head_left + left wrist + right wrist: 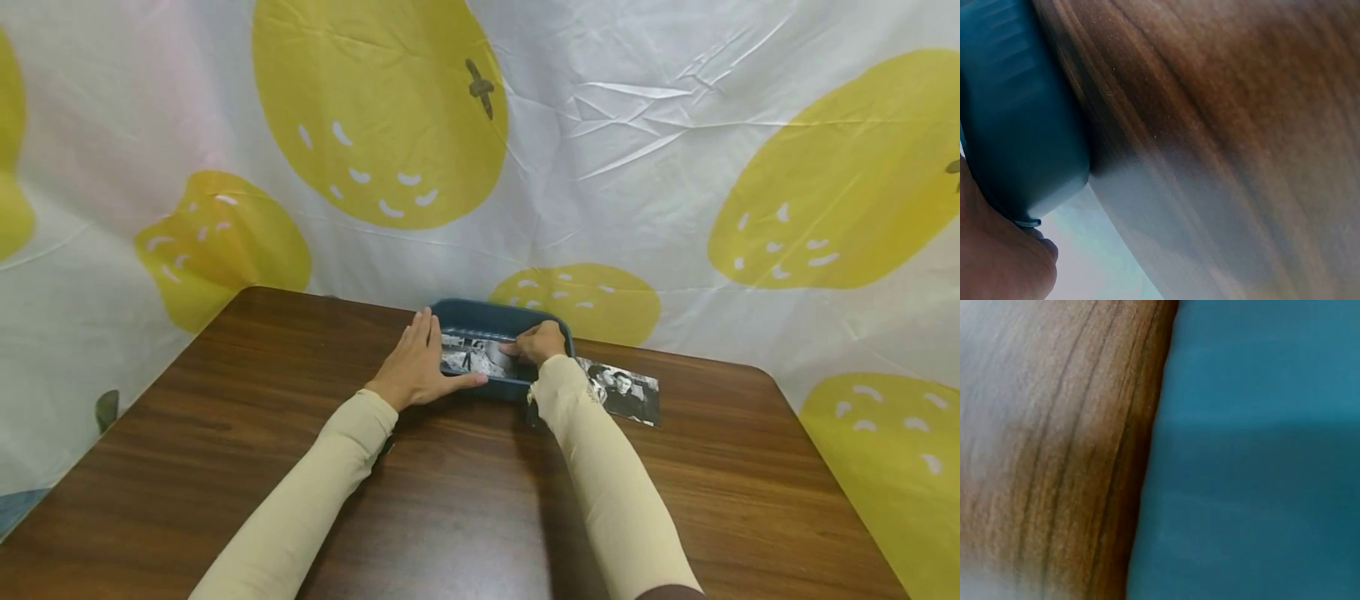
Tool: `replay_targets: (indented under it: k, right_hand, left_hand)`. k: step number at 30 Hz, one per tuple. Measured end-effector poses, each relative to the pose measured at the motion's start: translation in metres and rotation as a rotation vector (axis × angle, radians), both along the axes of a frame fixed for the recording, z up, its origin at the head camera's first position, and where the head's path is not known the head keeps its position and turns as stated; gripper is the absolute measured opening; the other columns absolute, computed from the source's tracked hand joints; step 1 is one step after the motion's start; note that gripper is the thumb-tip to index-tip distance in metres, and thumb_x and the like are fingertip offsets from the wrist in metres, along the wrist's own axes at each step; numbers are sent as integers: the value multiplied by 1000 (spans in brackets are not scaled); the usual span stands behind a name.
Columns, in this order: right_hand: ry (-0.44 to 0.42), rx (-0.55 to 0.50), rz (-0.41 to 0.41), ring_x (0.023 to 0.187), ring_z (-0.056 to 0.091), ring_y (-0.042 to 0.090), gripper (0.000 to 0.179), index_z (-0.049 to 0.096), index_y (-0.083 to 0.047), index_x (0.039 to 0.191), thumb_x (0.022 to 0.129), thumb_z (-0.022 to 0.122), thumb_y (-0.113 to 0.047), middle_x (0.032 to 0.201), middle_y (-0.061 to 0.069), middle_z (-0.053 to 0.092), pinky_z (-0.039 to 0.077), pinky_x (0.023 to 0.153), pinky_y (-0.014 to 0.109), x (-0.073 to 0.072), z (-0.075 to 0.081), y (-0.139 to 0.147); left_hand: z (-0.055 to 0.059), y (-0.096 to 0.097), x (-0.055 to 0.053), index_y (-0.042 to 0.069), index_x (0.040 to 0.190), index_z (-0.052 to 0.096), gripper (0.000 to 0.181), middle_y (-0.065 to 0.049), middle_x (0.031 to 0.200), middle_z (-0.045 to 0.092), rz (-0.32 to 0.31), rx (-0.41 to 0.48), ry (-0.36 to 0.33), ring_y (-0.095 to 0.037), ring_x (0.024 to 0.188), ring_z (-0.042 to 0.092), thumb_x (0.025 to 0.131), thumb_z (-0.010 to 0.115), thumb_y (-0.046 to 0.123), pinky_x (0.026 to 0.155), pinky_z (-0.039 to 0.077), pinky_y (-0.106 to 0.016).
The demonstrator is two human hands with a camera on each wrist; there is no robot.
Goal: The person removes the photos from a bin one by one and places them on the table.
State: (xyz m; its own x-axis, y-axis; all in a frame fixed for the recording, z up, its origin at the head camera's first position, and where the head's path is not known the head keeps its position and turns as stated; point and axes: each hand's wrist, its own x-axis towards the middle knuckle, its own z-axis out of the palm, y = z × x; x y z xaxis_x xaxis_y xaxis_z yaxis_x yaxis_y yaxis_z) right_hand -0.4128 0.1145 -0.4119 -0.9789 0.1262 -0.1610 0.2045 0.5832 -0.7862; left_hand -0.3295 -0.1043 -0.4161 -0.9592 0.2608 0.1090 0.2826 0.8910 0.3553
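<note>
A dark blue plastic basket (491, 313) stands near the table's back edge with black-and-white photos (468, 360) lying in it. My left hand (416, 365) rests on its left end, fingers straight and thumb stretched along the front rim. In the left wrist view, part of that hand (1004, 256) lies against the basket's rim, beside its ribbed wall (1022, 119). My right hand (542, 343) reaches inside at the right end and pinches a photo at its right side. Only the basket's blue wall (1260, 462) and wood show in the right wrist view.
Another black-and-white photo (626, 393), showing people, lies on the brown wooden table (457, 508) just right of the basket, partly behind my right forearm. A white curtain (622, 192) with yellow fruit prints hangs directly behind the table.
</note>
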Motion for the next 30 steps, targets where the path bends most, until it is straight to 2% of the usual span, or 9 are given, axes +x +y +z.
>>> replay_targets:
  k: [5, 9, 13, 19, 26, 30]
  right_hand:
    - [8, -29, 14, 81, 73, 30, 33, 76, 7, 102, 78, 90, -11, 103, 22, 73, 60, 81, 41, 0, 3, 3]
    - [24, -82, 43, 76, 70, 26, 30, 75, 9, 101, 78, 88, -5, 107, 24, 73, 62, 74, 39, -1, 6, 6]
    - [47, -58, 70, 68, 66, 20, 26, 76, 8, 99, 79, 87, -5, 102, 22, 74, 62, 67, 34, -2, 9, 9]
    - [99, -24, 97, 66, 62, 19, 22, 76, 9, 96, 80, 85, -3, 94, 20, 74, 59, 60, 31, -2, 15, 11]
    - [141, 66, 106, 60, 61, 16, 20, 78, 7, 97, 82, 84, -5, 97, 21, 75, 55, 57, 27, 3, 26, 13]
    - [152, 81, 124, 57, 60, 15, 20, 78, 7, 97, 83, 83, -5, 96, 21, 75, 53, 55, 26, 2, 29, 17]
  left_hand:
    - [1, 0, 0, -10, 158, 7, 128, -28, 165, 0, -2, 0, -6, -38, 154, 1, 83, 53, 83, 125, 7, -46]
    - [2, 0, 1, -9, 158, 6, 128, -28, 166, -1, -1, -2, -9, -38, 154, 0, 83, 52, 84, 125, 6, -45]
    - [2, 0, 1, -9, 158, 4, 129, -27, 166, -2, 1, -4, -19, -37, 154, -1, 83, 51, 85, 125, 5, -45]
    - [1, 0, 1, -9, 159, 6, 129, -26, 166, -2, 8, 8, -21, -37, 155, -1, 82, 51, 86, 125, 5, -44]
    - [0, 0, 1, -8, 159, 7, 130, -25, 166, -2, 13, 19, -22, -35, 155, -1, 81, 53, 86, 126, 5, -44]
    - [1, 1, 0, -9, 159, 7, 130, -26, 166, -1, 9, 23, -14, -36, 155, 0, 81, 54, 85, 125, 6, -45]
